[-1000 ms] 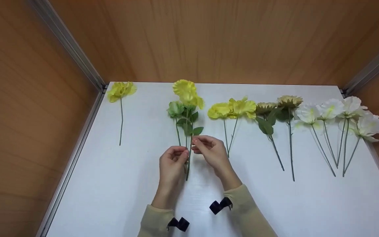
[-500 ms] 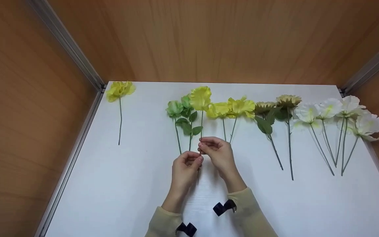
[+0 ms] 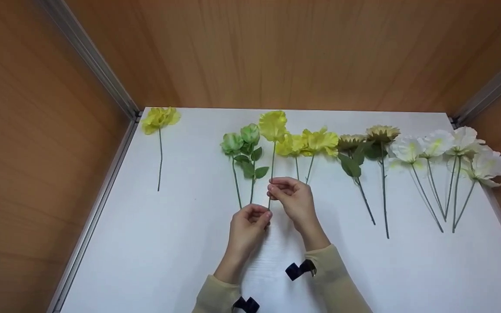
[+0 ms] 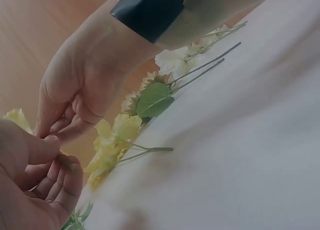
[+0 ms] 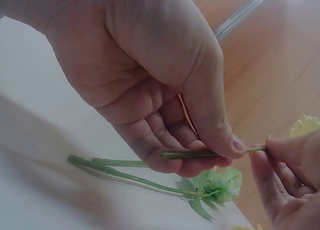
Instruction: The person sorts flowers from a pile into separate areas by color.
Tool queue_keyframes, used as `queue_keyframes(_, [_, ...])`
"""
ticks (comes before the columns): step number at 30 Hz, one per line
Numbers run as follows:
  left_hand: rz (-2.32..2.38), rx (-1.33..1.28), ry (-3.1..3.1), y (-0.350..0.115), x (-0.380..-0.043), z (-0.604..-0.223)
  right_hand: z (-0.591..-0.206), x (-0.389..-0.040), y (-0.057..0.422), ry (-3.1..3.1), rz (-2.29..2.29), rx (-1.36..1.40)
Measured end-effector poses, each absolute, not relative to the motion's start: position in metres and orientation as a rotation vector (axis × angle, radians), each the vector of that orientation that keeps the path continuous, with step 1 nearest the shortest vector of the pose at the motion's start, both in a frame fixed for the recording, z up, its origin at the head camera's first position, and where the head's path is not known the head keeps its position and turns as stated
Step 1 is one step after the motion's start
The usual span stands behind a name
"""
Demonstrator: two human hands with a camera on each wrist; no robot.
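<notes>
Both hands pinch the thin green stem of one yellow flower [image 3: 272,125], raised over the white table. My left hand [image 3: 247,230] grips the stem near its lower end; in the right wrist view the cut end of the stem [image 5: 187,154] pokes out past the left fingers. Higher up, my right hand [image 3: 292,198] holds the same stem between thumb and fingertips. Just left of the held flower lie two green flowers [image 3: 232,143] with leafy stems, their lower ends behind the left hand. To its right are two more yellow flowers [image 3: 320,141], stems partly covered by the right hand.
A single yellow flower [image 3: 160,120] lies at the far left of the white table [image 3: 146,243]. Two beige flowers [image 3: 382,134] with dark leaves and several white flowers [image 3: 489,165] lie to the right. Wood-grain panels [image 3: 276,52] stand around the table.
Both hands have moved right with the yellow flower, from over the green flowers to the gap beside the other yellow ones. The green flower heads are now uncovered.
</notes>
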State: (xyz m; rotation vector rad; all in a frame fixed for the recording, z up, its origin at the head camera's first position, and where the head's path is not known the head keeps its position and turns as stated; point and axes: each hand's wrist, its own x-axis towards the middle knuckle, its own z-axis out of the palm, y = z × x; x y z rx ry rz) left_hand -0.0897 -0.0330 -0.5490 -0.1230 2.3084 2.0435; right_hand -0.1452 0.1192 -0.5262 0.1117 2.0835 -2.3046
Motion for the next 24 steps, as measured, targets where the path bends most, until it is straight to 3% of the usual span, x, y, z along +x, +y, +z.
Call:
queue_keyframes(10, [1.943,-0.22,2.454,-0.07,-0.108,-0.546,-0.528,-0.162,0.148,2.392,-2.1,0.191])
queue_keyframes(16, [1.775,-0.503,2.757,-0.143,-0.151,-0.541,-0.535,-0.171,0.16,2.612,-1.834,0.249])
queue_keyframes(24, [1.316,-0.813,3.131,-0.231,-0.199,-0.563,-0.545,-0.175,0.168,2.76,-1.584,0.334])
